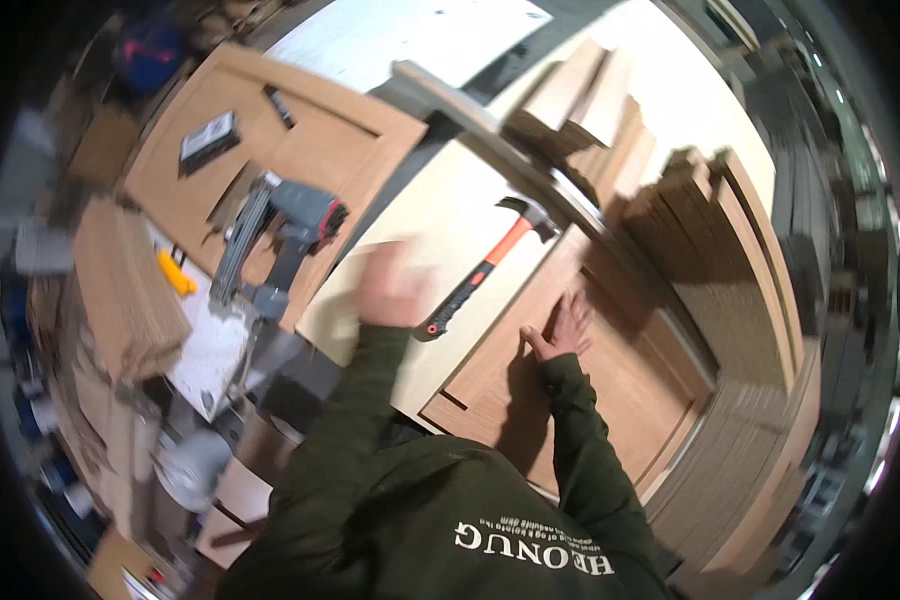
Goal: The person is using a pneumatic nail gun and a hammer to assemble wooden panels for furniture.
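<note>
My left hand (390, 287) is blurred and hovers with its fingers apart over a pale board (425, 215), just left of a hammer (482, 272) with an orange and black handle. It holds nothing. My right hand (566, 325) lies flat, fingers spread, on a brown wooden door panel (620, 370) with a recessed frame. The hammer lies diagonally between my two hands, its steel head pointing to the far right.
A grey nail gun (275, 235) rests on another wooden door panel (340, 140) at the left, near a small dark box (208, 141) and a yellow tool (176, 272). Stacks of wooden panels (730, 250) stand to the right. A long metal bar (490, 130) crosses behind the hammer.
</note>
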The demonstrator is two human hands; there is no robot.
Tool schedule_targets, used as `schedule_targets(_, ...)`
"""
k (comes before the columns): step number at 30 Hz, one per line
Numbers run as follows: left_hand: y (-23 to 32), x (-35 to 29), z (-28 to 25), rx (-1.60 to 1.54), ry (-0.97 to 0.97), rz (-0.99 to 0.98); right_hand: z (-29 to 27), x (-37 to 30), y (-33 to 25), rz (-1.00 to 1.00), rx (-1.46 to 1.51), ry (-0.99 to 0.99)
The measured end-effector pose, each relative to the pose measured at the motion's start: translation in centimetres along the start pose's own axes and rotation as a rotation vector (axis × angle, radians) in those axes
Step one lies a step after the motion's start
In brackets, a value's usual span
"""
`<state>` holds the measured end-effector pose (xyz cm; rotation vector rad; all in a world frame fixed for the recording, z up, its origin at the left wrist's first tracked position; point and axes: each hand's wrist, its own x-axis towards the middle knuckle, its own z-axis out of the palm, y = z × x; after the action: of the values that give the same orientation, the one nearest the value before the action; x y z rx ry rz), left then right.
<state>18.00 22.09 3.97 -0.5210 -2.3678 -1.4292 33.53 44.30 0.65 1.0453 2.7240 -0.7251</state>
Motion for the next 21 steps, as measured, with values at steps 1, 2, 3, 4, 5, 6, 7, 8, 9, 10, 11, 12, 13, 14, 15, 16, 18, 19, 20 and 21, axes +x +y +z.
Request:
schedule_targets(1, -1.8, 0.6, -4.2, 0.116, 0.059, -0.077, 1.0, 0.2, 1.4, -0.071, 0.020, 0.041)
schedule_targets(2, -4.8, 0.8, -8.4, 0.402, -0.037, -0.092, 1.1, 0.0, 0.9, -0.059, 0.041, 0.015)
schedule_targets(3, -6.9, 1.1, -11.0, 0.683, -0.119, -0.089, 1.1, 0.0, -0.1, -0.044, 0.059, -0.004)
schedule_targets(4, -6.9, 1.1, -11.9, 0.814, -0.196, -0.180, 0.6, -0.1, -0.9, -0.013, 0.045, -0.024)
schedule_targets(5, -6.8, 1.6, -12.5, 0.959, -0.264, -0.268, 0.1, -0.2, -1.9, 0.012, 0.040, -0.051)
schedule_targets(6, -6.8, 2.7, -12.1, 0.952, -0.285, -0.200, -0.5, -0.3, -2.7, 0.043, 0.056, -0.067)
schedule_targets(7, -7.0, 3.5, -11.5, 0.938, -0.293, -0.274, -1.2, -0.4, -3.4, 0.050, 0.075, -0.083)
schedule_targets(8, -7.6, 4.1, -10.7, 0.918, -0.300, -0.352, -1.5, -0.4, -3.4, 0.064, 0.080, -0.075)
schedule_targets(9, -8.5, 4.8, -10.0, 0.919, -0.315, -0.297, -1.8, -0.5, -3.2, 0.073, 0.084, -0.069)
schedule_targets(10, -10.2, 5.3, -9.6, 0.938, -0.337, -0.388, -1.9, -0.8, -3.2, 0.097, 0.116, -0.045)
schedule_targets(11, -12.0, 5.9, -10.2, 0.971, -0.345, -0.487, -1.8, -1.0, -3.5, 0.086, 0.086, -0.060)
schedule_targets(12, -15.3, 6.0, -11.3, 0.873, -0.379, -0.349, -2.0, -1.0, -3.5, 0.084, 0.053, -0.067)
schedule_targets(13, -17.7, 6.6, -12.3, 0.770, -0.420, -0.206, -2.1, -0.8, -3.6, 0.108, 0.089, -0.042)
schedule_targets(14, -16.7, 7.6, -12.3, 0.515, -0.412, -0.295, -2.1, -0.5, -3.5, 0.117, 0.102, -0.071)
schedule_targets(15, -14.2, 8.4, -12.7, 0.266, -0.417, -0.400, -2.2, -0.9, -3.3, 0.127, 0.113, -0.116)
schedule_targets(16, -11.4, 9.4, -13.4, 0.182, -0.430, -0.510, -2.8, -1.4, -3.5, 0.122, 0.143, -0.097)
schedule_targets(18, -3.8, 12.1, -13.7, 0.084, -0.611, -0.678, -3.3, -1.8, -3.0, 0.139, 0.150, -0.073)
schedule_targets(19, -0.8, 12.4, -13.1, -0.053, -0.652, -0.512, -3.3, -1.8, -3.3, 0.128, 0.149, -0.043)
schedule_targets(20, 4.1, 12.6, -11.3, -0.085, -0.735, -0.504, -3.3, -1.7, -3.4, 0.132, 0.149, -0.044)
schedule_targets(21, 3.1, 14.0, -10.0, -0.084, -0.891, -0.390, -3.2, -1.6, -3.4, 0.135, 0.163, -0.046)
